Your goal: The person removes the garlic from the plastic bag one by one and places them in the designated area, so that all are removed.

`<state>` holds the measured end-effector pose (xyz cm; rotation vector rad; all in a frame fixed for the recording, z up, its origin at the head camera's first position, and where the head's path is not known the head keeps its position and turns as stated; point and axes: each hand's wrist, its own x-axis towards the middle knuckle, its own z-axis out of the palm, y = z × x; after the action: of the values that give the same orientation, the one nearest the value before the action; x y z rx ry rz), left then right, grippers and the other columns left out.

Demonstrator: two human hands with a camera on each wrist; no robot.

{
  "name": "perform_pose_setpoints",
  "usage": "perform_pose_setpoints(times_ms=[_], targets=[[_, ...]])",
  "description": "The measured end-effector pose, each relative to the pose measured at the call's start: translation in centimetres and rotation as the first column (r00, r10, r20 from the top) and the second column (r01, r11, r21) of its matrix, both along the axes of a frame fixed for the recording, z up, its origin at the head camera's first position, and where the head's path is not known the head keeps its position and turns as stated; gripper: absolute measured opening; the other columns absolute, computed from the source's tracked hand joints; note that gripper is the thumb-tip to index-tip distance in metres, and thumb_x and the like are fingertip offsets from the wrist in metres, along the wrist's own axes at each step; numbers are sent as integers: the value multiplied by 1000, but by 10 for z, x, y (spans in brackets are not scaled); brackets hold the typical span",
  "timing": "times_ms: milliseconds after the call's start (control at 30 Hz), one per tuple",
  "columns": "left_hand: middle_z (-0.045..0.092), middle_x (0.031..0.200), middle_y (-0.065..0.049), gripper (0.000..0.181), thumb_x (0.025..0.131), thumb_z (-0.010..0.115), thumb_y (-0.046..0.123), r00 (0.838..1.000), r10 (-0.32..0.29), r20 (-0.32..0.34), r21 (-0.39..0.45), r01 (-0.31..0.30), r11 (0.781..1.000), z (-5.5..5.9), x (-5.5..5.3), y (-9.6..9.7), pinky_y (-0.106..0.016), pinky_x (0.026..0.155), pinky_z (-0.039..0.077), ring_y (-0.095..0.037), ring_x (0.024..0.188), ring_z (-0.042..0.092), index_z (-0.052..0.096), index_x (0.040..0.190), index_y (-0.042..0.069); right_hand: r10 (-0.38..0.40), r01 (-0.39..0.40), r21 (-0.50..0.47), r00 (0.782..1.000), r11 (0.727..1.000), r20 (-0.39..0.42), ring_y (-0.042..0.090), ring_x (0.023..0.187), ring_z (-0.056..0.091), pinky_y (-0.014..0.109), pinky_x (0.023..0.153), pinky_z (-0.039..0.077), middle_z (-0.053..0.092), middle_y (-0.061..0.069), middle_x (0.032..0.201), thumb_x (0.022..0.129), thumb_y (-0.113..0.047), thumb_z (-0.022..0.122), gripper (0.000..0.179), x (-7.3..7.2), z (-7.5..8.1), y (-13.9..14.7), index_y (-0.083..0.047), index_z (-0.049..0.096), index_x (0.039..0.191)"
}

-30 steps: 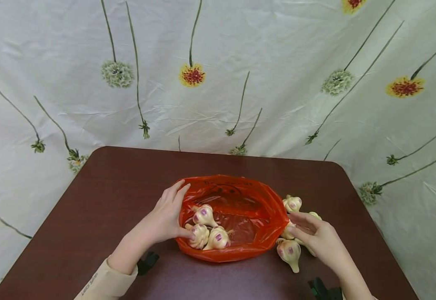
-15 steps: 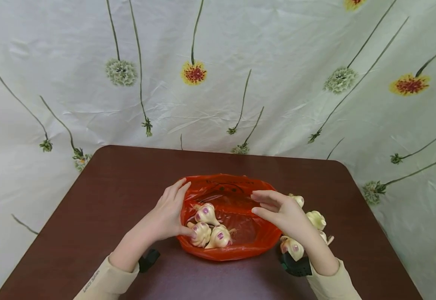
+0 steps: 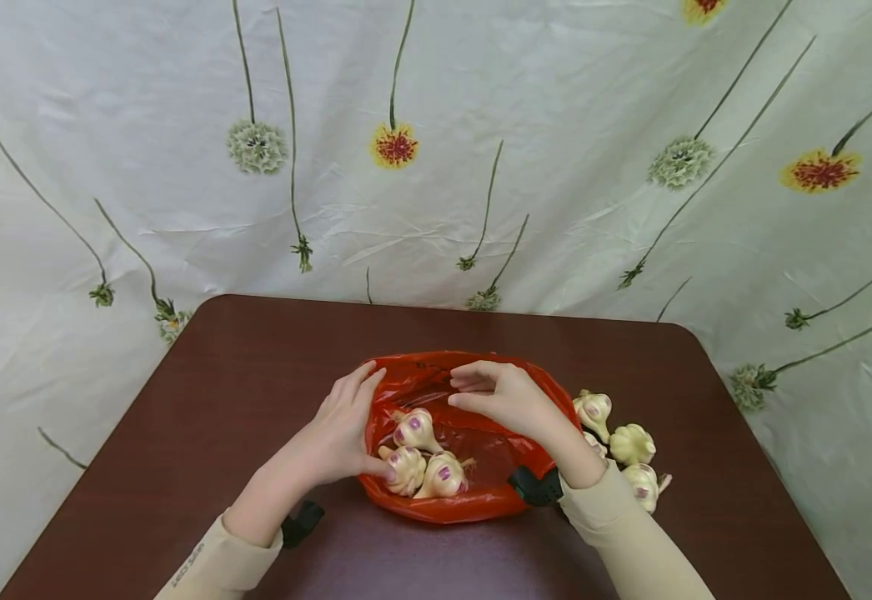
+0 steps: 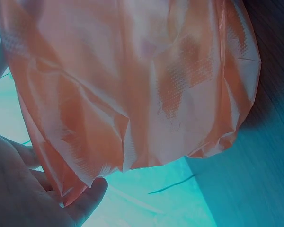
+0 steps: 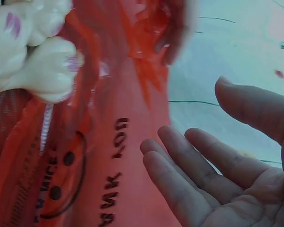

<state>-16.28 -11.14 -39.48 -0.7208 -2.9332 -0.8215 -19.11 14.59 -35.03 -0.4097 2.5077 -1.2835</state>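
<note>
A red plastic bag (image 3: 481, 507) lies open-mouthed on the table, holding several garlic bulbs (image 3: 444, 475) at its left side. At the left rim my left hand (image 3: 337, 429) grips the bag, its thumb over the near edge beside a bulb and its fingers toward the far edge. In the left wrist view, the bag's edge (image 4: 123, 142) runs down to a fingertip. My right hand (image 3: 507, 400) hovers over the bag's mouth with fingers extended. Its bare palm (image 5: 255, 198) faces the right wrist camera with nothing in it.
Several more garlic bulbs (image 3: 633, 444) lie on the table right of the bag, partly hidden by the right forearm. The dark brown table (image 3: 271, 350) extends around the bag. Behind it hangs a pale flowered cloth (image 3: 436, 208).
My right hand has left the bag's right edge and moved leftward over its mouth. My left hand has stayed at the left rim. The bulbs in the bag keep their places.
</note>
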Motion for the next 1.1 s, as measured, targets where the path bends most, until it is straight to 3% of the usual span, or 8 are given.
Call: perform_pose_setpoints(times_ms=[267,467,667,867,1100], targets=[[24,155,-28,122,55,96,35,1000,-17,-6,-11,17,1000,2,-6,2,-65,112,28,-46,139,27,29,148,-8,51,-59,137,997,989,58,25,110,66,38,93,54,68,11,121,91,-24,71,41,-18,-17,-18,-8,64,128],[21,157,-25,124,56,96,37,999,-21,37,-12,22,1000,2,-8,4,-67,111,27,-45,141,24,26,150,-5,92,-111,190,990,976,109,31,119,61,42,98,51,64,13,129,90,-24,72,47,-28,-28,-31,-5,60,131],[22,157,-25,123,56,95,37,999,-23,39,-2,23,1000,2,-8,6,-67,110,28,-45,140,25,27,150,-5,130,-161,273,983,949,126,29,122,58,44,102,49,59,13,137,89,-25,72,54,-34,-39,-45,-4,55,136],[26,154,-26,121,55,95,36,1000,-30,1,-5,31,1000,0,-7,6,-67,109,30,-45,138,28,30,148,-6,170,-209,267,972,941,160,29,126,55,46,107,44,57,12,140,90,-22,69,56,-33,-51,-53,-4,52,140],[27,154,-26,122,55,95,38,1000,-26,-3,-15,26,1000,-2,-7,6,-66,110,30,-45,138,29,30,148,-6,152,-196,266,972,944,177,26,116,59,44,103,47,62,13,132,87,-24,75,53,-33,-60,-56,-8,59,135]])
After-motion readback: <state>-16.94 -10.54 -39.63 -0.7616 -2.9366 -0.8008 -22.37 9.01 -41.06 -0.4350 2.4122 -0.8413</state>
